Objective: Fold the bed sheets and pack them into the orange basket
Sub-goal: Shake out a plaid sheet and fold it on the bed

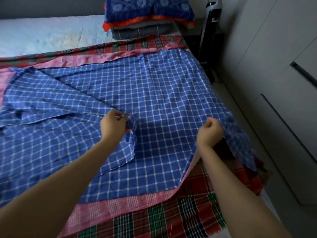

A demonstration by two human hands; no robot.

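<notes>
A white quilted mattress cover (51,35) is exposed at far left. The blue white-checked cotton sheet (163,86) is spread across the bed over a pink checked sheet (120,203) and a red-green plaid sheet (188,220). A folded-over corner is pinched by the left hand (113,126); the right edge is gripped by the right hand (210,133), well apart. A blue patterned pillow (149,12) and a black upright appliance (211,23) are noted beyond, right.
</notes>
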